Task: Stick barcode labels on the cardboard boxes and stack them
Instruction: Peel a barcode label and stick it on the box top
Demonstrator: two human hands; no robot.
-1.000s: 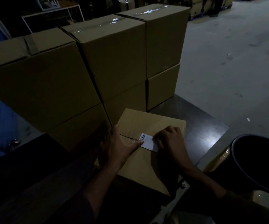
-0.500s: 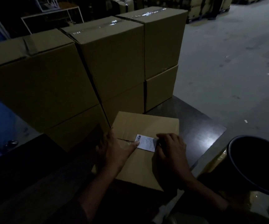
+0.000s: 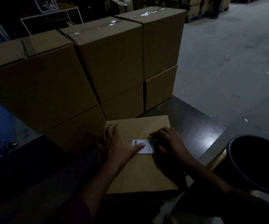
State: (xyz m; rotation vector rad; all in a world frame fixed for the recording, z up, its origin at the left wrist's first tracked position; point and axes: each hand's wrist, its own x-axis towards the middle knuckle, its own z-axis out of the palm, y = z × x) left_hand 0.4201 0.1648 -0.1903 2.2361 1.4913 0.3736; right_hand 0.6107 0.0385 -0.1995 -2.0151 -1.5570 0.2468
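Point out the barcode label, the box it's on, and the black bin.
Label [image 3: 147, 150]: head view, white lower part beside the thumb.
Box [image 3: 140, 177]: head view, bare top face below the label.
Bin [image 3: 232, 156]: head view, left rim.

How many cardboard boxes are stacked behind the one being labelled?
6: three columns, two high. Top boxes at left, middle and right; bottom boxes at left, middle and right. More may be hidden behind them.

My left thumb [image 3: 141, 145] has slid onto the barcode label [image 3: 143, 146], which now seems to lie flatter on the box [image 3: 140, 175].
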